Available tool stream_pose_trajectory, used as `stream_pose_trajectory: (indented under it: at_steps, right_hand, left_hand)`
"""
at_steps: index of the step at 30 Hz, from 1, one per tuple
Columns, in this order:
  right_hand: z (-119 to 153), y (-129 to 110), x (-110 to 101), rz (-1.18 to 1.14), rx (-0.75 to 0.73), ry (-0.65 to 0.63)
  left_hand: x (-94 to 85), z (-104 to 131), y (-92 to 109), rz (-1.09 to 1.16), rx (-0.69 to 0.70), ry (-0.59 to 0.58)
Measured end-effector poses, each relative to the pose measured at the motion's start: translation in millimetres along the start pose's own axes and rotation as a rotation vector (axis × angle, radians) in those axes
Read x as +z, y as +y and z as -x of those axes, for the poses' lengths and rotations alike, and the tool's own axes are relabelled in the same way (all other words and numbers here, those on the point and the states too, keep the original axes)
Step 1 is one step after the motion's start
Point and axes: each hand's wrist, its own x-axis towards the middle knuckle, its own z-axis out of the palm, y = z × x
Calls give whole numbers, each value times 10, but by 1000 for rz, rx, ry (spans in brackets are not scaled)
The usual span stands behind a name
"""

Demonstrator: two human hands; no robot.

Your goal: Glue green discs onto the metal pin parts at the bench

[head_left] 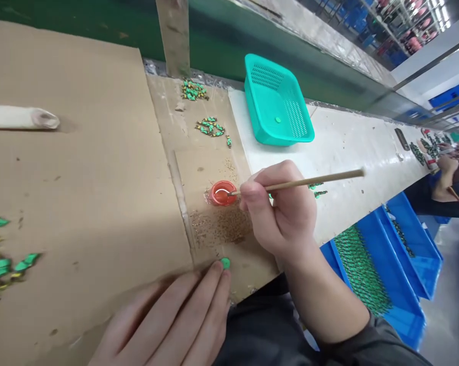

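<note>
A thin wooden-handled paintbrush [317, 180] is pinched between the thumb and fingers of my right hand [281, 208]. Its dark tip reaches into a small red cup [224, 193] with a shiny wet-looking inside. Closer to my body, my left hand [183, 320] has its fingers together, with a small green round piece [225, 263] at the fingertips; the thumb is hidden. Gold-brown specks [225, 223] cover the cardboard around the cup. Just right of my right hand lie a few small green-and-dark pieces [320, 193], partly hidden by it.
Behind the cup sits a turquoise basket [258, 127] holding one green disc. Small green, yellow and black pieces lie in piles [210, 127] on the cardboard [99, 168] and at far left. Blue bins [405, 320] stand below the table's right edge. At far right, another person's hands [449, 165] are working.
</note>
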Motion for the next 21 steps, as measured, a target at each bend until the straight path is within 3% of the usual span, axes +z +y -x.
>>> stream_pose_trajectory:
  at_steps: [4,8,21]
  right_hand:
    - [-22,-29,14,69,-15,-16]
    - [-36,-41,17,111,-24,-24]
    - [-45,-20,32,43,22,-34]
  left_hand:
    - [64,1,-74,-48,113,65]
    - [97,-3,-109,-50,139,78]
    - [61,-3,-71,-28,86,62]
